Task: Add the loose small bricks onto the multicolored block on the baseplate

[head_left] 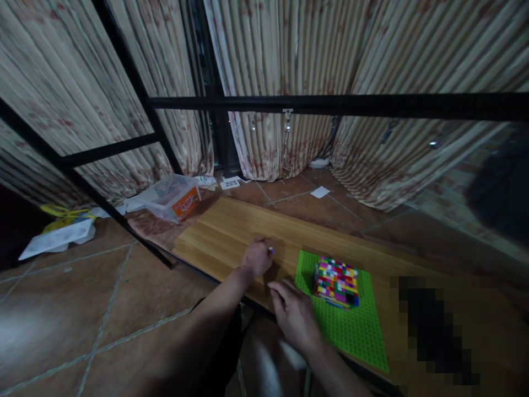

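Observation:
My left hand (257,258) is closed over the wooden board, with a small white-and-purple piece (271,250) showing at its fingers, probably a toy brick but too small to be sure. Close by, at the board's near edge, my right hand (294,313) has its fingers curled together; whatever may be in them is hidden. To the right of both hands a green studded baseplate (351,336) lies on the board. On it stands a block built of many-coloured toy bricks (335,278), with a dark gap at its near right corner. Neither hand touches the block.
The wooden tabletop (231,226) is long and low. Beyond its left end sits a clear plastic box (176,198) with an orange label. A black metal frame (264,103) crosses in front of curtains (289,49). A blurred dark patch (440,331) covers the right end.

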`<state>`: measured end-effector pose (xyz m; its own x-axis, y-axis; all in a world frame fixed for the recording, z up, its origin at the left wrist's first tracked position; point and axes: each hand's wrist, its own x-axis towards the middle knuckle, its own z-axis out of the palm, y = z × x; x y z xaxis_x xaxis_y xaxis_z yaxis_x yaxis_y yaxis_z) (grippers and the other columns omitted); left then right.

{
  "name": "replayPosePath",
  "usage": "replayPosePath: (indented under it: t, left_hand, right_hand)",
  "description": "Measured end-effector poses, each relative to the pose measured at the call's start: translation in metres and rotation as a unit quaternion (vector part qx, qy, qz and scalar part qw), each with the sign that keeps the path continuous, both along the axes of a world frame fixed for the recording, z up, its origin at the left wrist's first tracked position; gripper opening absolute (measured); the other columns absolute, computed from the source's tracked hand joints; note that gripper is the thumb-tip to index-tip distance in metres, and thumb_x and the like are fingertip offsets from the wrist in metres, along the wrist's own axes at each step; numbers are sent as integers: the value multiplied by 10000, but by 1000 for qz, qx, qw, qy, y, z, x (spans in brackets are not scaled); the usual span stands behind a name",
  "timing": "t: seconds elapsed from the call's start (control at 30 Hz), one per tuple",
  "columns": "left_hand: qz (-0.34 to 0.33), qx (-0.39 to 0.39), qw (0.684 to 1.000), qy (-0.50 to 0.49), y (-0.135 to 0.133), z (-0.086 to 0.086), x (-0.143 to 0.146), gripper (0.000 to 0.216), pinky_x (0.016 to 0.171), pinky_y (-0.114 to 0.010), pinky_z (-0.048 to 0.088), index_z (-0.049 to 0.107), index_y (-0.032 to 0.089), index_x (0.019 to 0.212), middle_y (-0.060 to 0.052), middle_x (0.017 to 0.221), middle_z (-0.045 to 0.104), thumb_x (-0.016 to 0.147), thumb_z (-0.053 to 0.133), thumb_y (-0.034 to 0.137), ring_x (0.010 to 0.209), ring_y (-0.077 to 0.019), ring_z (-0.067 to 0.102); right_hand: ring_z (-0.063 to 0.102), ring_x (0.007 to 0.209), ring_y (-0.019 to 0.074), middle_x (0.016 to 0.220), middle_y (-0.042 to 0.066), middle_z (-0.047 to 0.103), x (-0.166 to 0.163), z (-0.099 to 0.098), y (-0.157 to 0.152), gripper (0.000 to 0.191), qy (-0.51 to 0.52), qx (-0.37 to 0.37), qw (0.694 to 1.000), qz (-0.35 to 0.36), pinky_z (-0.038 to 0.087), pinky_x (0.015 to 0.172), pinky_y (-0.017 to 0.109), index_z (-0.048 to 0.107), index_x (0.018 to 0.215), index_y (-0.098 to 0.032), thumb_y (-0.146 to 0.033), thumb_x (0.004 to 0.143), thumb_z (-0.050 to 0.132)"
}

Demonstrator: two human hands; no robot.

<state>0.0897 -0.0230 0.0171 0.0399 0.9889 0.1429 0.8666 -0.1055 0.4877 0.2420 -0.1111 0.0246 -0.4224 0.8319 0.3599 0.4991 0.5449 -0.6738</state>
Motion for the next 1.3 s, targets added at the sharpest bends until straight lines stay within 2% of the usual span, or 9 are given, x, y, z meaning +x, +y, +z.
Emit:
replayPosePath:
  t: [0.2,0.3,0.4,0.5,0.6,0.7,0.8,0.93,1.3]
  left_hand:
    - [-3,2,999,-32,3,1,0,209,910,-333,454,691,180,894,-115,950,670,776,526,125,932,-225,612]
    - [19,-2,998,-56,3,3,2,160,870,-324,458,689,178,845,-95,912,669,769,555,134,885,-208,615]
    - [52,-10,983,-173,-1,7,8,103,807,-303,465,692,185,813,-63,865,679,767,599,196,808,-181,619]
    - [58,-56,917,-391,-10,17,17,136,742,-266,463,699,182,788,-26,770,680,705,704,290,749,-156,610]
    - [40,-136,809,-570,-24,29,28,283,718,-239,456,710,169,854,-10,789,682,634,785,330,717,-115,598]
    - [2,-216,738,-639,-35,39,43,340,731,-235,461,720,161,878,-21,825,697,586,835,294,745,-109,614]
    - [-35,-234,705,-668,-41,45,59,308,749,-232,468,729,159,849,-18,815,702,581,843,261,744,-101,617]
    - [-69,-249,685,-681,-43,47,72,279,800,-256,478,733,156,872,-37,865,716,621,822,239,779,-115,634]
    - [-77,-249,686,-679,-44,47,74,269,839,-276,475,729,154,878,-44,883,720,632,816,219,825,-129,645]
  right_hand:
    - [645,766,158,837,32,684,3,2,-3,243,17,17,1000,0,483,695,255,673,942,-227,-132,913,451]
    - [643,767,152,847,32,684,8,7,-2,245,39,30,999,-8,484,697,251,674,951,-229,-133,914,451]
    - [644,793,153,875,35,688,16,13,1,249,76,41,996,-37,489,720,255,670,979,-230,-133,916,450]
    - [647,830,157,895,38,692,24,22,4,244,116,44,989,-84,497,741,262,665,998,-227,-150,925,445]
    - [652,888,162,951,40,696,31,29,7,235,151,35,980,-126,510,773,268,660,1033,-235,-175,925,460]
    - [652,908,160,1003,45,685,37,32,9,237,175,17,975,-139,521,779,266,653,1085,-241,-212,924,481]
    - [654,906,156,1020,50,680,44,32,11,237,196,2,971,-136,527,775,261,659,1089,-241,-249,933,480]
    - [651,950,168,1031,48,690,53,29,12,239,218,-5,965,-146,522,826,286,666,1078,-244,-264,937,474]
    - [652,955,176,1045,45,704,59,31,16,241,244,-37,957,-152,513,845,310,685,1059,-249,-232,909,497]
